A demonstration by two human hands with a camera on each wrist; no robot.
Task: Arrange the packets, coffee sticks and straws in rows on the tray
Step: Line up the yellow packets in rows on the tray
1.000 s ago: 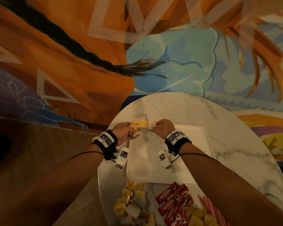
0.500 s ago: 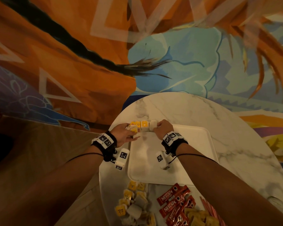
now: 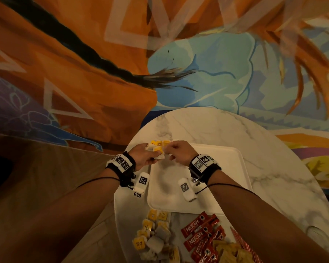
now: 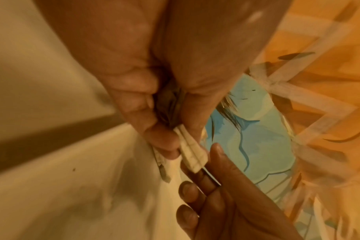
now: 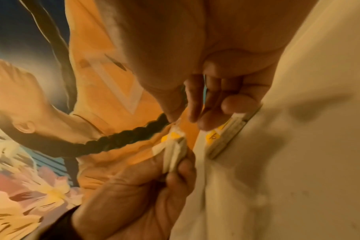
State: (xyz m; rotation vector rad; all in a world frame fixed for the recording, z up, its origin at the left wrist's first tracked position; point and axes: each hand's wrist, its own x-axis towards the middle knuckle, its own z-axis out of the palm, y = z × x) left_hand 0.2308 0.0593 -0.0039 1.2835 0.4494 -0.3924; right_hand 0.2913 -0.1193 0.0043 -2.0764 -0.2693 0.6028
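Note:
A white tray [image 3: 213, 179] lies on the round marble table [image 3: 273, 164]. A short row of yellow-and-white packets [image 3: 160, 143] sits at its far left corner, seen close in the right wrist view as packets on the tray [image 5: 221, 138]. My left hand [image 3: 143, 155] grips a bundle of several packets [image 4: 192, 155] just in front of that row. My right hand [image 3: 176, 151] has come up against it. Thumb and forefinger pinch the top of one bundled packet [image 5: 176, 129], and its other fingers hang curled over the row.
Near me on the table lie a heap of yellow and white packets [image 3: 153, 237], red Nescafe coffee sticks [image 3: 201, 235], crumpled tan packets [image 3: 229, 250] and red straws [image 3: 243, 245]. The table's left edge is just beside my left wrist. A painted wall stands behind.
My right hand has left the row at the tray corner and moved left to the bundle. My left hand has shifted slightly right and nearer, bringing the packets to meet it.

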